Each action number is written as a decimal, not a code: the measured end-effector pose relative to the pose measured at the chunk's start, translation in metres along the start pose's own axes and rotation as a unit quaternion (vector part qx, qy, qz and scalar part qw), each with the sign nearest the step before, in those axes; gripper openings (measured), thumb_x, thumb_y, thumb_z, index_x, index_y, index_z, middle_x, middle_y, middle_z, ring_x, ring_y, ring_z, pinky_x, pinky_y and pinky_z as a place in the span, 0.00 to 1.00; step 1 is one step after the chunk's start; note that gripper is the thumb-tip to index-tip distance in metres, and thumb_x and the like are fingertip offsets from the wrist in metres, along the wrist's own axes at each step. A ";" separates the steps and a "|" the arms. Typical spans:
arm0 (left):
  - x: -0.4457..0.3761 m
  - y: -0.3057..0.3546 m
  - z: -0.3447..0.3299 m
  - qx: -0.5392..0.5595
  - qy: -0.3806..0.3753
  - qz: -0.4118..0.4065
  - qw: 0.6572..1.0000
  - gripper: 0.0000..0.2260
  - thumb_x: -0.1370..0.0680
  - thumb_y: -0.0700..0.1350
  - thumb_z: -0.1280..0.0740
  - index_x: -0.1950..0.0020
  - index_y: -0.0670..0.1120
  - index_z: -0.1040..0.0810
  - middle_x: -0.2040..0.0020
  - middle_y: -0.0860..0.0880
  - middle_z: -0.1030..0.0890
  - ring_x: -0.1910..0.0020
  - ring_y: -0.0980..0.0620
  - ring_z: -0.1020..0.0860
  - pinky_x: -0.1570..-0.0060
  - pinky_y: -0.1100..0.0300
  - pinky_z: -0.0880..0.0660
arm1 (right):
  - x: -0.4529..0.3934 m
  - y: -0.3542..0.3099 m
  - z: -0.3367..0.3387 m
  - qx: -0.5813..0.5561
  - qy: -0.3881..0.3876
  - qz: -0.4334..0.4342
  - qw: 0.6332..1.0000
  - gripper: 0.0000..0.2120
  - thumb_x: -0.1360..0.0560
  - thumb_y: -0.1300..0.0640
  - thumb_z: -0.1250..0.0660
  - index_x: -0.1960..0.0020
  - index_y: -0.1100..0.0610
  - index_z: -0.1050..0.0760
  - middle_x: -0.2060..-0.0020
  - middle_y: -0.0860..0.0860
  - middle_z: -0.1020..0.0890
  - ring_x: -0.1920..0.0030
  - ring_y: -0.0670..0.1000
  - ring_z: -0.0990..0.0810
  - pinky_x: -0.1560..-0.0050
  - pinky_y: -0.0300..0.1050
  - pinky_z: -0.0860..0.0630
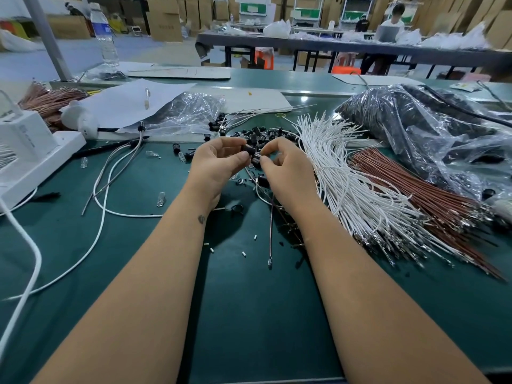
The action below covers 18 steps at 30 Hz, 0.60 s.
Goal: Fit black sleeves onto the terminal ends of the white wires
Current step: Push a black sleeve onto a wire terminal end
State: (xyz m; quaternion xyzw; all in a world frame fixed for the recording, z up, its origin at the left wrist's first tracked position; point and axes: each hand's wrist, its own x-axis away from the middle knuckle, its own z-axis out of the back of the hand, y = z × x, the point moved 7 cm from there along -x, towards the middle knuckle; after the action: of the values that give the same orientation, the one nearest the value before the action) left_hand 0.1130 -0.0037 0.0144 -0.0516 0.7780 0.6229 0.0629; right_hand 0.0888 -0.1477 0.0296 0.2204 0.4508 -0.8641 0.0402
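Note:
My left hand (219,162) pinches a small black sleeve (248,149) between thumb and fingers above the green table. My right hand (288,167) meets it from the right and pinches another black sleeve (256,161) just below the first. Thin wires hang from under the right hand, and one ends in a metal terminal (270,263) on the mat. A heap of loose black sleeves (260,135) lies just behind the hands. A thick bundle of white wires (346,173) with terminal ends fans out to the right.
Brown wires (410,187) lie beside the white bundle, under a clear bag of black parts (415,128). A white device (25,151) and white cables (102,195) occupy the left. Small clear bulbs (160,199), paper sheets (130,101) and a water bottle (104,34) are behind.

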 end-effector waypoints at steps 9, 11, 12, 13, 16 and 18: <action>0.001 -0.003 -0.002 0.017 -0.002 0.033 0.999 0.04 0.24 0.34 0.32 0.53 0.42 0.21 0.67 0.50 0.18 0.66 0.55 0.19 0.58 0.64 0.20 | -0.002 0.000 0.004 0.042 0.017 0.004 0.999 0.04 0.24 0.56 0.33 0.57 0.49 0.25 0.69 0.42 0.26 0.68 0.40 0.28 0.68 0.38 0.35; 0.001 -0.003 -0.002 0.009 0.000 0.032 0.999 0.03 0.24 0.35 0.32 0.53 0.41 0.21 0.67 0.49 0.19 0.66 0.54 0.20 0.59 0.64 0.20 | -0.001 -0.001 0.003 0.042 0.017 0.011 0.999 0.05 0.25 0.56 0.32 0.58 0.49 0.25 0.70 0.42 0.26 0.68 0.41 0.28 0.68 0.39 0.33; 0.001 -0.003 -0.002 0.005 0.002 0.032 0.999 0.02 0.24 0.36 0.32 0.54 0.41 0.21 0.67 0.48 0.19 0.66 0.55 0.20 0.60 0.64 0.20 | -0.001 -0.001 0.003 0.043 0.018 0.015 0.999 0.05 0.25 0.57 0.32 0.59 0.49 0.25 0.70 0.42 0.27 0.68 0.41 0.28 0.68 0.39 0.33; 0.001 -0.003 -0.002 0.003 0.006 0.034 0.999 0.01 0.24 0.37 0.31 0.55 0.41 0.21 0.67 0.48 0.19 0.68 0.55 0.21 0.62 0.65 0.21 | -0.001 -0.002 0.002 0.043 0.018 0.021 0.999 0.06 0.25 0.57 0.32 0.59 0.49 0.25 0.71 0.43 0.27 0.69 0.41 0.28 0.68 0.40 0.32; 0.000 -0.004 -0.001 -0.008 0.019 0.039 0.999 0.06 0.24 0.41 0.30 0.59 0.40 0.22 0.69 0.47 0.21 0.72 0.55 0.23 0.68 0.66 0.23 | 0.000 -0.005 0.000 0.045 0.014 0.037 0.998 0.06 0.25 0.58 0.32 0.59 0.49 0.26 0.72 0.42 0.28 0.70 0.41 0.29 0.69 0.40 0.33; -0.001 -0.004 -0.001 -0.026 0.019 0.034 0.999 0.09 0.24 0.43 0.29 0.61 0.40 0.22 0.69 0.46 0.22 0.74 0.54 0.25 0.70 0.66 0.24 | 0.001 -0.008 0.000 0.046 0.019 0.051 0.997 0.07 0.26 0.58 0.32 0.60 0.48 0.27 0.73 0.42 0.28 0.70 0.40 0.29 0.69 0.40 0.35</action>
State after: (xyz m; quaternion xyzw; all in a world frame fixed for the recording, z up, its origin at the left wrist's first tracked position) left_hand 0.1143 -0.0055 0.0105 -0.0386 0.7642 0.6433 0.0257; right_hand 0.0859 -0.1425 0.0352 0.2611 0.3997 -0.8762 0.0659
